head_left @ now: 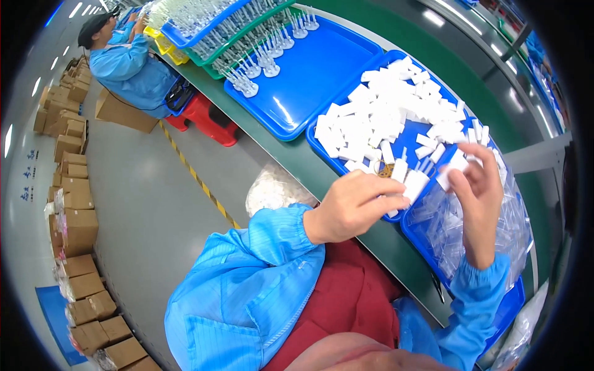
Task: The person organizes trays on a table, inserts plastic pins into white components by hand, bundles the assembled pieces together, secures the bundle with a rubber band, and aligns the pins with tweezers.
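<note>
My left hand (359, 203) is closed, its thumb and fingers pinching a few short white plastic pieces (416, 183) with thin clear stems sticking up from them. To its right, my right hand (481, 196) is raised with curled fingers, gripping a white plastic piece (456, 164) between thumb and fingertips. Both hands hover over the near edge of a blue tray (322, 152) heaped with loose white pieces (393, 102). Beside my left fingertips lies a small brownish bundle (386, 170), partly covered. Under my right hand, a second blue tray (427, 255) holds many clear plastic parts (433, 226).
Farther left, a blue tray (328, 68) holds clear stemmed parts (267, 63) along its edge. Stacked trays (204, 28) stand beyond. A co-worker (127, 65) in blue sits near a red stool (210, 120). A bag of white pieces (278, 190) is below the table; cartons (79, 229) line the wall.
</note>
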The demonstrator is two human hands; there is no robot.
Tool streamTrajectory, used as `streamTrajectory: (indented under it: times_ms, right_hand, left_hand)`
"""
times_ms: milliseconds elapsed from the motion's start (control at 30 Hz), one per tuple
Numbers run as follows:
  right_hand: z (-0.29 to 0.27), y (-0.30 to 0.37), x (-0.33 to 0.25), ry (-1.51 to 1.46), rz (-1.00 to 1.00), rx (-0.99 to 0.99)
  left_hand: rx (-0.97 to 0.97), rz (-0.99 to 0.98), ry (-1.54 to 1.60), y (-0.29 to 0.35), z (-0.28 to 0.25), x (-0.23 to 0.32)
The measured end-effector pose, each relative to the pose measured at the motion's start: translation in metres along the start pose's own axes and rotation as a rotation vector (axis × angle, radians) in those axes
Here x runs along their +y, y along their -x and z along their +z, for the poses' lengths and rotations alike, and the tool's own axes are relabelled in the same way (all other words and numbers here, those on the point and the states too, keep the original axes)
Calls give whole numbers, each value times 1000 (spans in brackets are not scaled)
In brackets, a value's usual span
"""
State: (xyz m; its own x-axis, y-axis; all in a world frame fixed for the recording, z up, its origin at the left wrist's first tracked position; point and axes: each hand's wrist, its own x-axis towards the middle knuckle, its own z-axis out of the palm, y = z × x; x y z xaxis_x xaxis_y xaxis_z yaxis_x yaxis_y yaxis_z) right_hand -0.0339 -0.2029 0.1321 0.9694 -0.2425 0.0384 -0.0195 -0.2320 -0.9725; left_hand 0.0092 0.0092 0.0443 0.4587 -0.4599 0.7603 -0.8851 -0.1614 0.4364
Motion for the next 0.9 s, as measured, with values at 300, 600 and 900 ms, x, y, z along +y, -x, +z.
streamTrajectory:
  times_ms: [300, 600, 900]
  right_hand:
    - [-36, 44, 53, -335, 29, 407]
    - [-40, 66, 62, -407, -32, 461]
    - [-41, 81, 70, -129, -194, 414]
  left_hand:
    - [-167, 211, 170, -23, 14, 30]
    - [-255, 262, 150, -21, 39, 45]
    - [-335, 314, 104, -20, 44, 50]
